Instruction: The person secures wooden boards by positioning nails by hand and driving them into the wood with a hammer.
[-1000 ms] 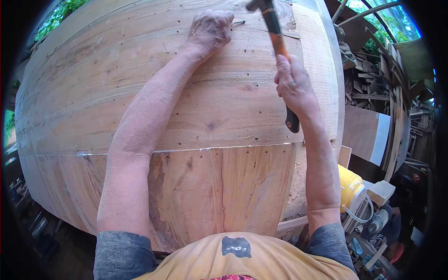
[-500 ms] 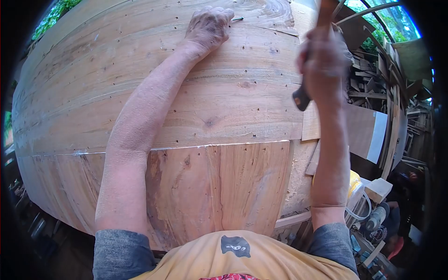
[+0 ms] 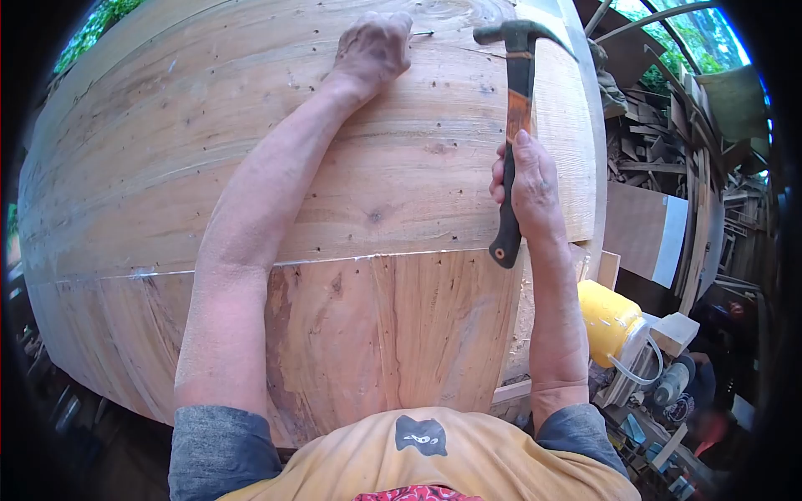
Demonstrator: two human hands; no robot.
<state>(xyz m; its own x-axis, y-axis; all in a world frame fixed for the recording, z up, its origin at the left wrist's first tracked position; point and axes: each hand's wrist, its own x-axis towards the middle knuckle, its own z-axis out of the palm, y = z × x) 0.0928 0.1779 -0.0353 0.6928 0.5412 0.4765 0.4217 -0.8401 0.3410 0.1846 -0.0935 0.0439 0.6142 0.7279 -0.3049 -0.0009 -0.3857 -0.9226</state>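
My right hand (image 3: 532,188) is wrapped around the black grip of a claw hammer (image 3: 520,79). The hammer is held upright in view, its dark metal head at the top and an orange band on the handle. My left hand (image 3: 373,54) is closed near the far part of a curved wooden plank surface (image 3: 359,184). A thin nail (image 3: 423,33) sticks out beside its fingertips, which seem to pinch it; the fingers partly hide its lower end. Rows of small dark fastener marks dot the planks around both hands.
To the right stands a yellow bucket (image 3: 610,321) with a white handle, beside a wood block (image 3: 674,332). Wood offcuts (image 3: 647,138) are piled farther right, near a leaning panel (image 3: 639,234). A pale seam (image 3: 393,255) crosses the planks.
My right hand has moved left and lower with the hammer, whose head has come into full view over the planks. My left hand stays beside the nail.
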